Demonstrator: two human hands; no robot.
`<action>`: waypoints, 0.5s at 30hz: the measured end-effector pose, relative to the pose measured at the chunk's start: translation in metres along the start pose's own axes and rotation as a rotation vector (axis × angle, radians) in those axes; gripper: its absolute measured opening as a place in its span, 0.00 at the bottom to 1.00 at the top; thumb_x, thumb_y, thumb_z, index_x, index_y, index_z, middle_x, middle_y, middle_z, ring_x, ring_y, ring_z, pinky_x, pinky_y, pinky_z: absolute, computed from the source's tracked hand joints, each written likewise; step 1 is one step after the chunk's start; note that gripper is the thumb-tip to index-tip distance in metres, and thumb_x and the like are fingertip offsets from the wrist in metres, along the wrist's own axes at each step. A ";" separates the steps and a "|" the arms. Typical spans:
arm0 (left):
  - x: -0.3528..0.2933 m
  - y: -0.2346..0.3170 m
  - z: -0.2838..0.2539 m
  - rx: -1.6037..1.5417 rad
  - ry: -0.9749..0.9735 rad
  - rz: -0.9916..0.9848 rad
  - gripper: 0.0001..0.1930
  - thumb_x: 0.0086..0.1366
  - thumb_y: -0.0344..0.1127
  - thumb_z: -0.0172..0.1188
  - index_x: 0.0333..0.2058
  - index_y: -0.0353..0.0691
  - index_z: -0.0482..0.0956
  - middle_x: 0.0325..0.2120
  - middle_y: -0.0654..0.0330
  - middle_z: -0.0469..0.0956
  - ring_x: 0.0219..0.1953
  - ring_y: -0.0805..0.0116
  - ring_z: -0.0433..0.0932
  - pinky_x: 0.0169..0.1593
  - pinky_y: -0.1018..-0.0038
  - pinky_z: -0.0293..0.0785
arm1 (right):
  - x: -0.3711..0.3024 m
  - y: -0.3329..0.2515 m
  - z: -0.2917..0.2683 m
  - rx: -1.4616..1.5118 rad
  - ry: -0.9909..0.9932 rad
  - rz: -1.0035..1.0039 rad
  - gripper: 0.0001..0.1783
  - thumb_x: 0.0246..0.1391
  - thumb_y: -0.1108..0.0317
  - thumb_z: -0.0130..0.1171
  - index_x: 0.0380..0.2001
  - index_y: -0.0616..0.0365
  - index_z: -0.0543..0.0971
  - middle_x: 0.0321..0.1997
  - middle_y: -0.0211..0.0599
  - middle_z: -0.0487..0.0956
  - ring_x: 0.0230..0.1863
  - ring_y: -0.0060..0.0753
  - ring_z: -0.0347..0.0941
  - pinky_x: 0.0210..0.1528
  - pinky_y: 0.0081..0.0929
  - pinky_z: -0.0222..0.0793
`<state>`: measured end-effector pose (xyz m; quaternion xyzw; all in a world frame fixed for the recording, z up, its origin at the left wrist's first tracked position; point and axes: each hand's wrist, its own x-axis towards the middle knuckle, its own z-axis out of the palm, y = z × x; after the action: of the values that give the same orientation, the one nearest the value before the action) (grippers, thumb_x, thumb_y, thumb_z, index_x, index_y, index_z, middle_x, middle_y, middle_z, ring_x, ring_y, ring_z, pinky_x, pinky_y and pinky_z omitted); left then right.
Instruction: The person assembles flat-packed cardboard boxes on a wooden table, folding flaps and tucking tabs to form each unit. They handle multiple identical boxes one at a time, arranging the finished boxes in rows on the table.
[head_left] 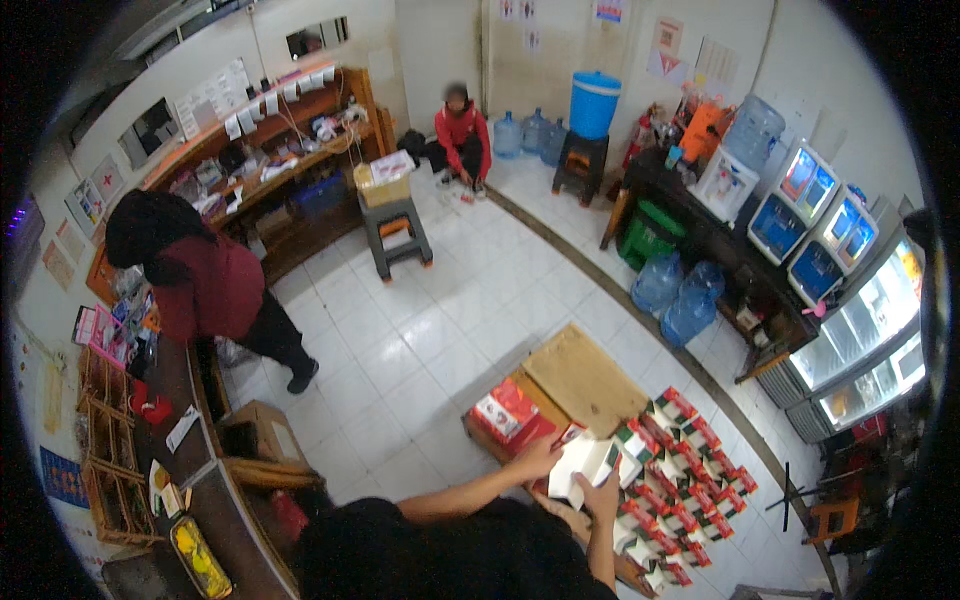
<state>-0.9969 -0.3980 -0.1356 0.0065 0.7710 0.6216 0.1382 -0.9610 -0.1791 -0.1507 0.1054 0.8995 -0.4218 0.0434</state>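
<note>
A small carton [577, 466], white inside with red and green on its outer flaps, is partly unfolded between my two hands at the lower middle. My left hand [538, 461] grips its left side, close to a stack of flat red printed cartons [503, 412]. My right hand [601, 497] holds its near right edge, fingers bent round the card. To the right, many folded red, white and green cartons [690, 480] stand crowded together in rows. Behind the stack lies a brown cardboard flap [585, 378].
A person in a dark red top [220, 285] leans over the left counter [190, 390]; another in red [463, 140] sits low at the far wall. A grey stool [392, 225] carries a box. Blue water bottles [677, 295] stand by the right table; glass-door fridges [860, 350] are beyond.
</note>
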 end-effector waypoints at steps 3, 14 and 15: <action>0.004 0.014 -0.005 -0.298 -0.292 0.011 0.25 0.69 0.30 0.54 0.63 0.29 0.66 0.53 0.52 0.77 0.54 0.67 0.75 0.59 0.68 0.71 | -0.014 0.012 -0.013 0.582 -0.260 0.139 0.43 0.51 0.70 0.68 0.69 0.62 0.60 0.54 0.49 0.77 0.51 0.39 0.76 0.54 0.32 0.72; 0.008 0.046 -0.025 -0.401 -0.588 -0.119 0.31 0.70 0.30 0.54 0.69 0.30 0.55 0.66 0.51 0.62 0.65 0.67 0.64 0.67 0.71 0.61 | -0.051 -0.008 -0.042 0.914 -0.281 0.380 0.28 0.58 0.74 0.59 0.61 0.69 0.66 0.52 0.47 0.78 0.50 0.40 0.77 0.52 0.34 0.74; 0.009 0.043 -0.025 -0.445 -0.577 -0.109 0.30 0.70 0.28 0.53 0.69 0.33 0.57 0.62 0.55 0.68 0.61 0.70 0.68 0.65 0.72 0.63 | -0.050 -0.007 -0.042 0.915 -0.288 0.381 0.27 0.58 0.74 0.59 0.60 0.68 0.67 0.53 0.46 0.78 0.51 0.40 0.77 0.53 0.34 0.74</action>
<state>-1.0181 -0.4104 -0.0912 0.1103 0.5456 0.7383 0.3808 -0.9129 -0.1586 -0.1101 0.2165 0.5725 -0.7671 0.1923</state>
